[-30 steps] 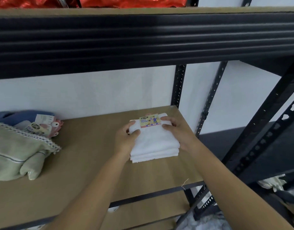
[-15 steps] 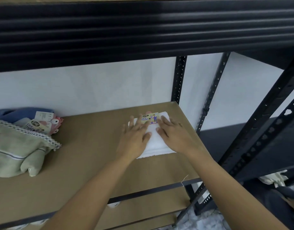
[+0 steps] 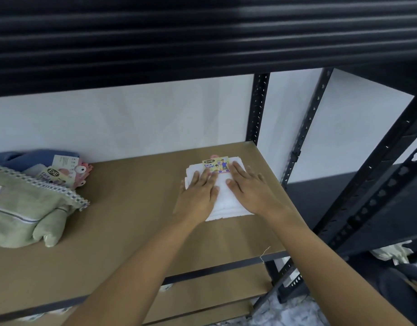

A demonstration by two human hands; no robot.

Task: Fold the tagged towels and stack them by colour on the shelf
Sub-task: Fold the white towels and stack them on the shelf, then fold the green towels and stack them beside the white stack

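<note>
A folded white towel with a yellow card tag lies near the right end of the brown shelf board. My left hand rests flat on its left half, fingers spread. On the right half my right hand lies flat too, palm down. Neither hand grips anything. At the left end sits a green towel with checked trim, and behind it a pink towel with tags and a blue towel.
The black metal beam of the shelf above hangs low over the board. Black perforated uprights stand at the right rear, with another rack to the right. A lower shelf board shows below. Crumpled cloth lies at lower right.
Both hands went from gripping the white towel's sides to lying flat on top of it. The towel now sits pressed lower on the board. The view has tilted down a little.
</note>
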